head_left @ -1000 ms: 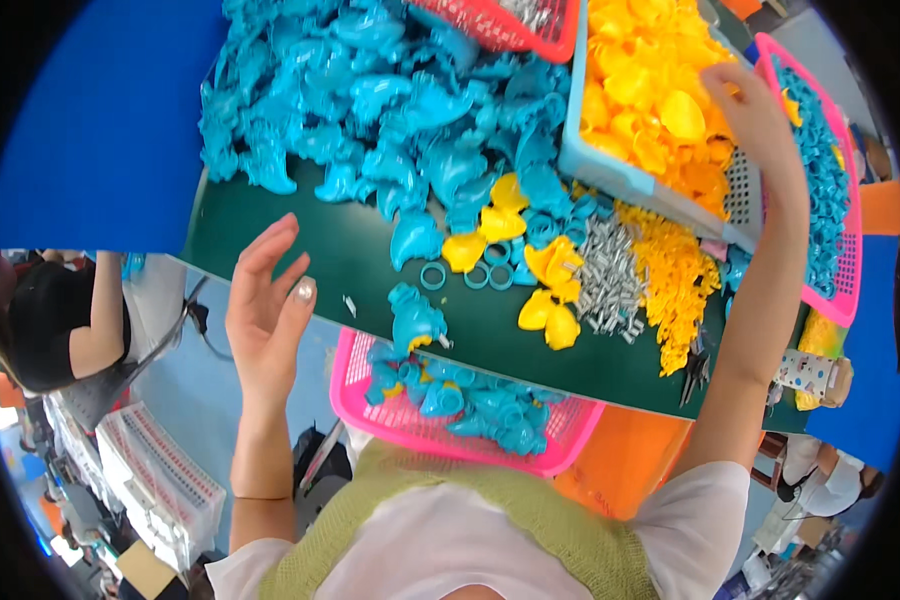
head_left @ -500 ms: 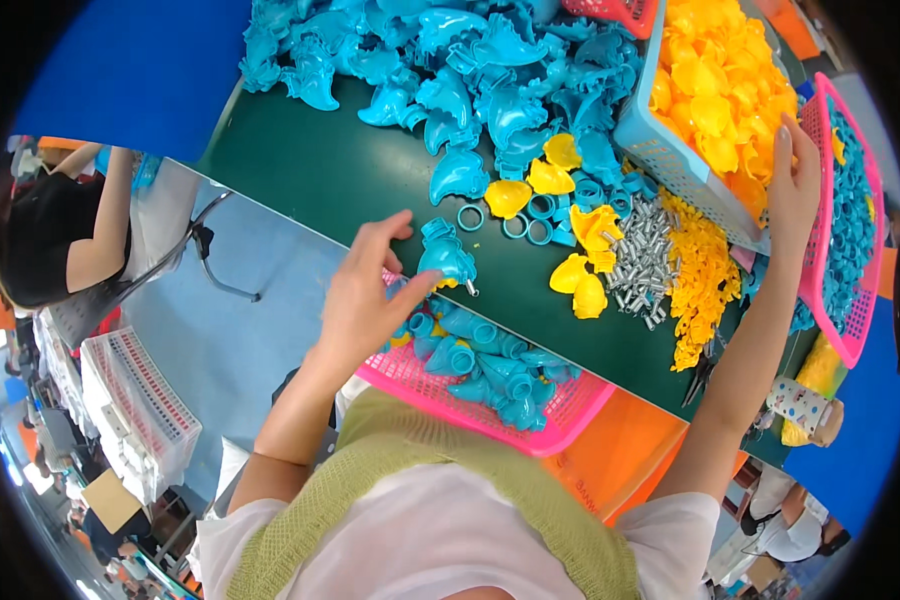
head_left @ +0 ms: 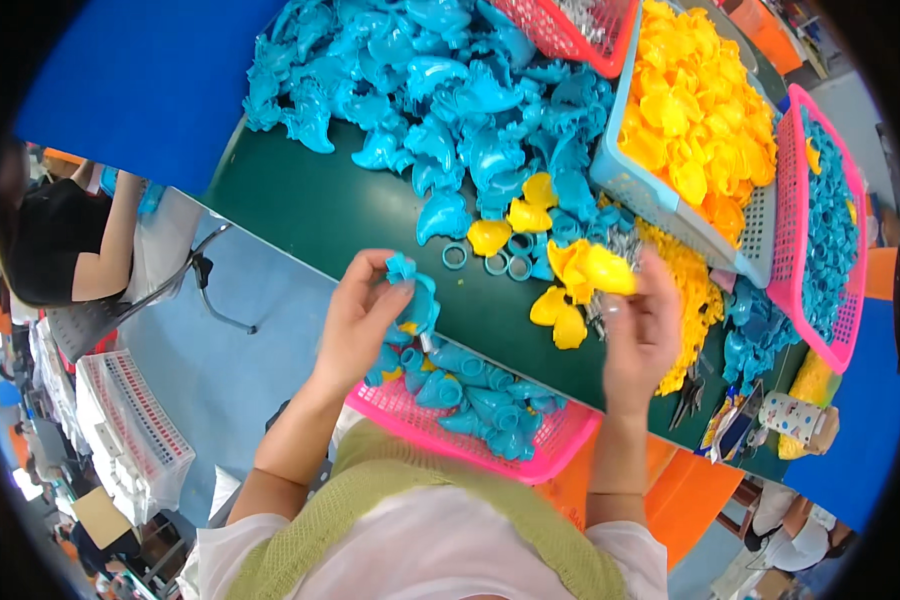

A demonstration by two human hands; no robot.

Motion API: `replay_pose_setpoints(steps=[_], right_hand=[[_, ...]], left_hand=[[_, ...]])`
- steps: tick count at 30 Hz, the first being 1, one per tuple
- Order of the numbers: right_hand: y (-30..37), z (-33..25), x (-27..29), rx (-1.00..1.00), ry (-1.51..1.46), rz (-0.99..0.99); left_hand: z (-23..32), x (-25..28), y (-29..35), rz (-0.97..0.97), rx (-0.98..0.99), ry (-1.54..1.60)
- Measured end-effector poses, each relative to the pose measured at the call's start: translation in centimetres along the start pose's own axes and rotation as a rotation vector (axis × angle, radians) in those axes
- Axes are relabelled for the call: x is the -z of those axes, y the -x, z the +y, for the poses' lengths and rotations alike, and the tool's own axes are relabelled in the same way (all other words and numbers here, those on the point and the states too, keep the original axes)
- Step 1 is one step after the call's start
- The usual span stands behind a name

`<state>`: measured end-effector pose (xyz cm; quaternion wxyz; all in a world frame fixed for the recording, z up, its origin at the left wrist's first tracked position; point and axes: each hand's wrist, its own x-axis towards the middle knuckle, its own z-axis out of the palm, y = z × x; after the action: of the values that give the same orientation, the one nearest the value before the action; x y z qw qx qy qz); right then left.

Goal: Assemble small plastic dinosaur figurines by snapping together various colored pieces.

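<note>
My left hand [head_left: 355, 325] pinches a curved blue plastic shell [head_left: 423, 300] just past the table's near edge. A bit of yellow and a small silver metal piece [head_left: 428, 342] show at the shell's lower end. Further right, my right hand [head_left: 645, 350], slightly blurred, grips a yellow cupped plastic piece [head_left: 610, 268] above the table. Loose yellow pieces [head_left: 568, 325] lie close to that hand, beside a heap of small yellow parts [head_left: 685, 340]. Blue rings [head_left: 454, 256] rest between the hands, farther back. Many blue shells [head_left: 410, 90] are piled at the back.
Below the table's near edge sits a pink basket [head_left: 550, 465] of blue parts. A light blue basket [head_left: 660, 205] heaped with yellow pieces stands at the back right, with a red basket [head_left: 540, 30] beside it. Another pink basket [head_left: 792, 200] is far right. Pliers-like tools [head_left: 686, 400] lie nearby.
My right hand has come back from the light blue basket toward the middle, now with a yellow piece. My left hand has picked up the blue shell from the table.
</note>
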<state>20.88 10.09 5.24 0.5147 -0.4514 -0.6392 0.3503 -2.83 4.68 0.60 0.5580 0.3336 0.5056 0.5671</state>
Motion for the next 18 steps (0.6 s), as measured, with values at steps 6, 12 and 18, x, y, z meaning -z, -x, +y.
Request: replay_pose_setpoints(steps=[6, 12, 18], right_hand=[[3.6, 1.4, -3.0, -0.159, -0.337, -0.106], [4.4, 0.6, -2.7, -0.093, -0.097, -0.119], [4.2, 0.5, -2.9, -0.104, -0.146, -0.171]], left_hand=[[0.8, -1.6, 0.2, -0.141, 0.414, 0.330], [0.8, -4.4, 1.4, -0.187, 0.308, 0.318], [1.4, -4.3, 2.3, -0.237, 0.240, 0.292]])
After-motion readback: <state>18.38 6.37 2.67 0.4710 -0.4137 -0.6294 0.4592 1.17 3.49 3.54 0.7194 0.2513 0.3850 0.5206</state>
